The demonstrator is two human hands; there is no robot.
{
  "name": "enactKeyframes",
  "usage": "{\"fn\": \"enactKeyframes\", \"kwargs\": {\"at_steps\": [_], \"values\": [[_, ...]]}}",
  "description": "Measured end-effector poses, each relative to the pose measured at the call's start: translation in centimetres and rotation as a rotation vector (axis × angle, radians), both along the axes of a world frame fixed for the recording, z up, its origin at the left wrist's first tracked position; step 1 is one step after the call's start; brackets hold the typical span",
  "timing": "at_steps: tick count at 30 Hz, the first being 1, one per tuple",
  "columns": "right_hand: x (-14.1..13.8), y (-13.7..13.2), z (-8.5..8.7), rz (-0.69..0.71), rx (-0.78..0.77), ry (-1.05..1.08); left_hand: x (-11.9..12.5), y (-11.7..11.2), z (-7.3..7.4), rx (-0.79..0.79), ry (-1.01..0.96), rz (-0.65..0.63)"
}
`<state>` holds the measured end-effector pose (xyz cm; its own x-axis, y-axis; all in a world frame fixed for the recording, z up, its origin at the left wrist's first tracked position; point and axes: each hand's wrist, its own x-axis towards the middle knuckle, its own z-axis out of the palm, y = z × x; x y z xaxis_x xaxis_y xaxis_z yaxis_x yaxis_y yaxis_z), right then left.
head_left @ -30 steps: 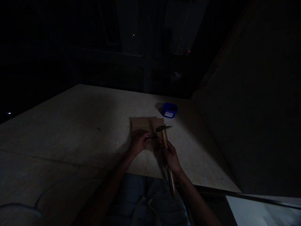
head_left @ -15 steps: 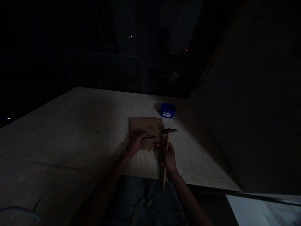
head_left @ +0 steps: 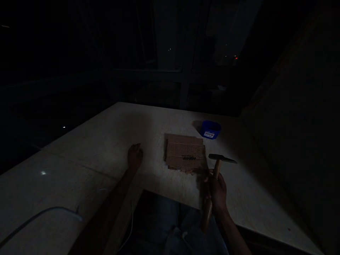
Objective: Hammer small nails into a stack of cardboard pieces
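A small brown board (head_left: 185,156) with rows of holes lies on the pale plywood table (head_left: 148,127). A short row of dark nails (head_left: 188,158) stands in it. My right hand (head_left: 218,191) is closed around the wooden handle of a hammer (head_left: 215,169), whose metal head points right, just beside the board's right edge. My left hand (head_left: 134,157) rests on the table well to the left of the board, fingers curled down; the dim light hides whether it holds anything.
A blue round tub (head_left: 210,129) sits behind the board. A large panel (head_left: 292,141) leans up on the right. A pale cable (head_left: 47,212) curves over the near left surface. My lap shows below the table edge. The background is dark.
My left hand has left the board and moved left across the table. The hammer has lifted away to the right of the board. The camera view has swung left.
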<state>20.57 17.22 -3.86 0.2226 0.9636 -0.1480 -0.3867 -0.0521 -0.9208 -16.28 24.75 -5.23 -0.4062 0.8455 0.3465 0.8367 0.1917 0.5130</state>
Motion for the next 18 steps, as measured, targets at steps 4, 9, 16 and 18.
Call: {"fn": "enactKeyframes", "kwargs": {"at_steps": [4, 9, 16, 18], "values": [[0.0, 0.0, 0.1, -0.015, -0.022, 0.028, -3.8, 1.2, 0.4, -0.176, 0.069, 0.171], [0.1, 0.1, -0.1, -0.018, -0.027, 0.012, -4.3, 3.3, 1.7, -0.373, 0.07, 0.275], [0.2, 0.2, 0.0, -0.034, -0.056, 0.005, -4.3, 3.6, 2.2, -0.36, 0.021, 0.18], [0.1, 0.2, 0.0, -0.026, -0.029, 0.005, -3.4, 2.8, 2.2, -0.229, -0.018, 0.106]]}}
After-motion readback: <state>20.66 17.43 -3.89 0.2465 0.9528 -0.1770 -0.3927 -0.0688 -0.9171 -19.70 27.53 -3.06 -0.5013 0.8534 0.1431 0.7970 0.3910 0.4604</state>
